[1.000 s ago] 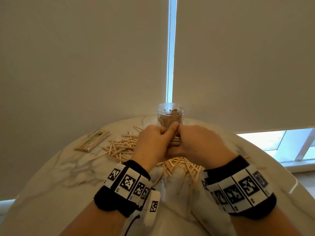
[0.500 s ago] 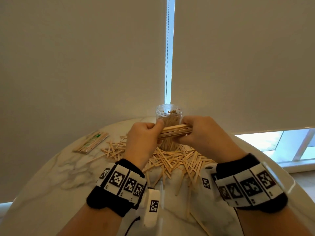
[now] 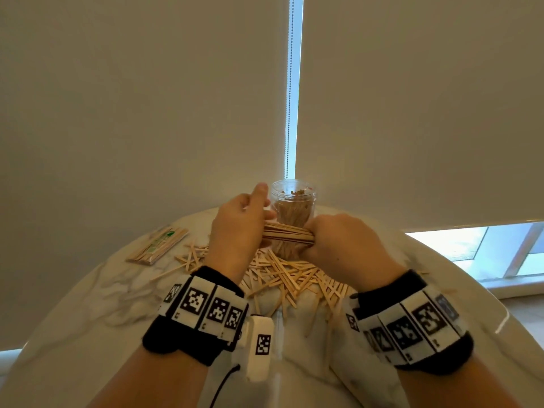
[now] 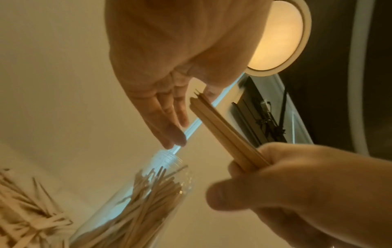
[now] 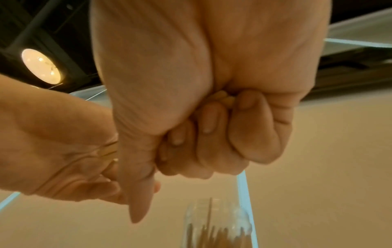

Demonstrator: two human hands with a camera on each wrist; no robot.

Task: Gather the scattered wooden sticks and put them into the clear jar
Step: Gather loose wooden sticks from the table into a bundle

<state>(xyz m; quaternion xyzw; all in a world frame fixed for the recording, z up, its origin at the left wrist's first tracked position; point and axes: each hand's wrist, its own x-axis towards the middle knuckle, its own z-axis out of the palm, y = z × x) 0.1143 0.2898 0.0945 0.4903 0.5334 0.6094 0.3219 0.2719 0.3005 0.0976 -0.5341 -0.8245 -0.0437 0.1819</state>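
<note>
A clear jar (image 3: 294, 201) stands at the table's far edge, open-topped and part full of upright wooden sticks. Just in front of it my right hand (image 3: 323, 240) grips a level bundle of sticks (image 3: 287, 234) in a fist (image 5: 212, 137). My left hand (image 3: 250, 213) is open with its fingers (image 4: 167, 124) straight, and its palm is against the bundle's left end (image 4: 199, 104). A loose pile of sticks (image 3: 288, 278) lies on the marble table (image 3: 88, 319) under both hands. The left wrist view also has the jar (image 4: 148, 193) below the bundle.
A wrapped packet of sticks (image 3: 157, 245) lies at the table's left. Roller blinds (image 3: 147, 113) hang right behind the jar, with a bead chain (image 3: 290, 83) in the gap. A white tagged device (image 3: 260, 346) sits by my left wrist. The table's round rim curves close on both sides.
Both hands lifted the bundle off the pile to jar height. The left hand has let go of its pinch and straightened its fingers, while the right hand keeps its grip.
</note>
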